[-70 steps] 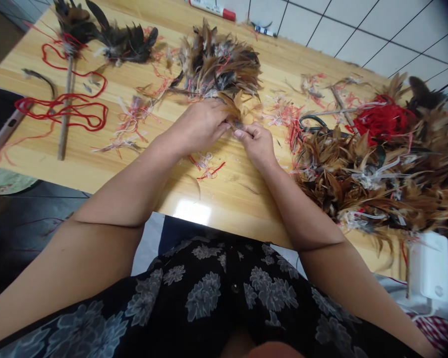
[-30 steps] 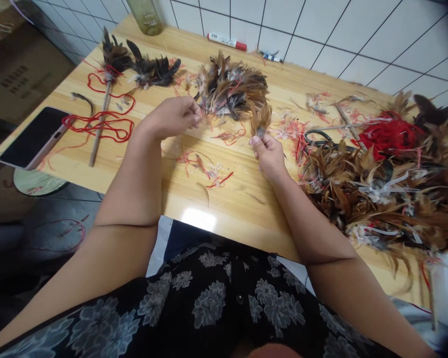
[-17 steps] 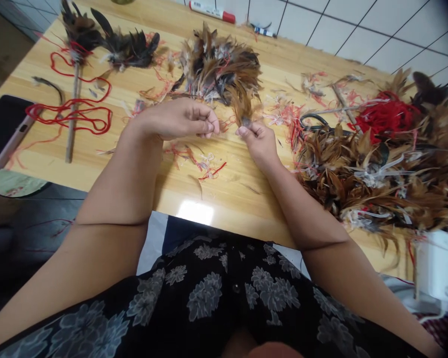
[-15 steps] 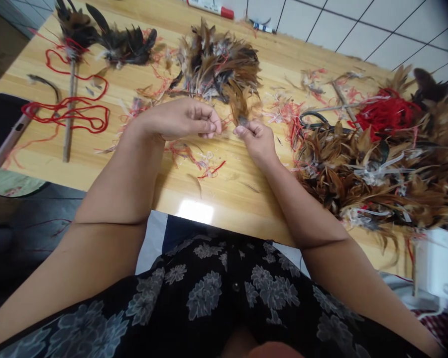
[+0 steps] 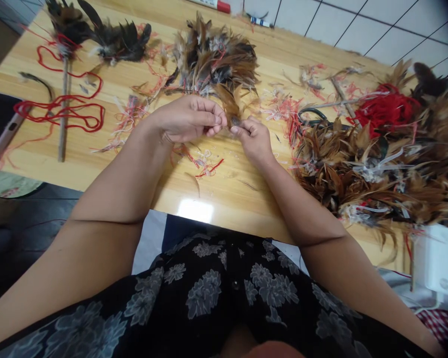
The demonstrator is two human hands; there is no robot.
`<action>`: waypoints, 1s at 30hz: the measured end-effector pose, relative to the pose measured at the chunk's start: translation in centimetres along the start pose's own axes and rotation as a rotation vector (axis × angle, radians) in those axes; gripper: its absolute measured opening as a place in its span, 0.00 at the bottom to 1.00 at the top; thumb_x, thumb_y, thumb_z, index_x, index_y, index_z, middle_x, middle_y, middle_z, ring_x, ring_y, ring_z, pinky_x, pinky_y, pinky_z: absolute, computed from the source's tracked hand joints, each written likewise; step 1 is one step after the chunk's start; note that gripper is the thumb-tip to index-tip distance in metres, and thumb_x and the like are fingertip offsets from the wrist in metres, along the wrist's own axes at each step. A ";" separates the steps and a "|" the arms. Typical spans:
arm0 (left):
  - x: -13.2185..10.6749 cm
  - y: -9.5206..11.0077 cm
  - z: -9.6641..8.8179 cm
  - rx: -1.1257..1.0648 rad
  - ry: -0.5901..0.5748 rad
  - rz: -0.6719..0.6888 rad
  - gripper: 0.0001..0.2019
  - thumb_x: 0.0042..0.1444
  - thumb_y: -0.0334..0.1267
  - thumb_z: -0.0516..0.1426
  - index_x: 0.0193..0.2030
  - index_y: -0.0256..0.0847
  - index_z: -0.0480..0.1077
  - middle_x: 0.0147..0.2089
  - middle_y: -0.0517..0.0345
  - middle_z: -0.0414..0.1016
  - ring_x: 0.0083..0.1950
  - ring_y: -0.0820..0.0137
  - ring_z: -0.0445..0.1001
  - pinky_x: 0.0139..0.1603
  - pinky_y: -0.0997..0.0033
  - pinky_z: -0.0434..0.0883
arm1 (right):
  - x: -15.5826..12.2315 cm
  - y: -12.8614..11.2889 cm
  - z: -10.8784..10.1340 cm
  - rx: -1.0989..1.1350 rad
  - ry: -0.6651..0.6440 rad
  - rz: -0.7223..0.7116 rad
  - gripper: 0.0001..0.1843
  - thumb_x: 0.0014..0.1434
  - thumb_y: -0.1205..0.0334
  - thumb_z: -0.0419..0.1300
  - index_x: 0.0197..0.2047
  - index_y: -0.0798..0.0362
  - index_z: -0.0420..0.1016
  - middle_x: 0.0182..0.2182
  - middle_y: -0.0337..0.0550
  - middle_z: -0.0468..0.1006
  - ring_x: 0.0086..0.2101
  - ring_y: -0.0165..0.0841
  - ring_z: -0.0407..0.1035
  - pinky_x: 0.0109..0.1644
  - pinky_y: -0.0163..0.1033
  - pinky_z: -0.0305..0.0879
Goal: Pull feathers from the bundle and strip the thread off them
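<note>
Brown feathers (image 5: 229, 102) in a small bunch point away from me, their base pinched by the thumb and fingers of my right hand (image 5: 254, 139). Just left of that base, my left hand (image 5: 199, 119) is closed in a pinch near the quills; what sits between its fingertips is too small to make out. Behind both hands lies a larger pile of brown and dark feathers (image 5: 216, 57) with bits of red thread in it. Scraps of red and white thread (image 5: 207, 166) are scattered on the wooden table (image 5: 239, 209) below my hands.
At left, a feather-topped stick (image 5: 62, 119) lies under looped red cord (image 5: 93, 119), beside a phone (image 5: 0, 124). On the right are heaped brown feathers (image 5: 332, 169), red string (image 5: 386, 109) and dark-handled scissors (image 5: 313, 117). A red-capped marker (image 5: 222, 6) is by the tiled wall.
My left hand has moved right, up to the feather bunch, and its fingertips have come close to my right hand's. The right hand keeps its pinch, and the view has shifted slightly.
</note>
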State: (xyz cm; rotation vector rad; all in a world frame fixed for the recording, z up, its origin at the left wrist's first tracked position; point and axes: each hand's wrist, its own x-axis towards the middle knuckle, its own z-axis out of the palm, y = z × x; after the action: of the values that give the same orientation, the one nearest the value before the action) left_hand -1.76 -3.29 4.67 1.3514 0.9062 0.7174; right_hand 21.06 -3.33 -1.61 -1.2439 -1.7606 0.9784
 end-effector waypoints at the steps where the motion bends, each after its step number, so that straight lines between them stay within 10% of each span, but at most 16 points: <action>1: 0.0 0.0 0.1 -0.026 0.015 -0.004 0.13 0.52 0.43 0.79 0.38 0.41 0.84 0.36 0.49 0.80 0.35 0.63 0.79 0.43 0.57 0.78 | 0.0 0.0 0.0 0.002 -0.002 -0.004 0.32 0.68 0.32 0.75 0.29 0.50 0.75 0.32 0.39 0.71 0.42 0.37 0.71 0.56 0.46 0.73; 20: 0.4 -0.3 2.2 -0.210 0.083 0.065 0.08 0.62 0.32 0.75 0.44 0.39 0.83 0.40 0.54 0.84 0.38 0.69 0.82 0.46 0.66 0.77 | 0.1 0.0 0.1 0.091 -0.070 0.014 0.23 0.69 0.47 0.77 0.32 0.49 0.72 0.34 0.39 0.73 0.45 0.38 0.71 0.58 0.45 0.71; 26: 0.9 -0.6 1.0 -0.206 0.335 0.164 0.12 0.63 0.33 0.78 0.43 0.38 0.80 0.39 0.58 0.83 0.35 0.73 0.80 0.39 0.74 0.74 | 0.1 0.1 -0.4 0.324 -0.052 0.019 0.26 0.74 0.41 0.70 0.33 0.48 0.67 0.32 0.36 0.68 0.41 0.34 0.68 0.54 0.41 0.70; 30: 1.3 -1.2 1.9 -0.081 0.265 0.088 0.16 0.60 0.38 0.81 0.38 0.37 0.80 0.33 0.58 0.80 0.31 0.72 0.77 0.38 0.73 0.72 | 0.1 1.2 -0.5 0.364 -0.060 -0.040 0.27 0.72 0.35 0.69 0.35 0.48 0.70 0.33 0.37 0.71 0.40 0.34 0.68 0.54 0.43 0.71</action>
State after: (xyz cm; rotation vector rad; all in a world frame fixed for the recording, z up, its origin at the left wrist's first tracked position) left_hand 0.45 -3.24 3.33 1.2491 1.0192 1.0077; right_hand 21.90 -2.84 -2.51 -0.9528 -1.5567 1.2576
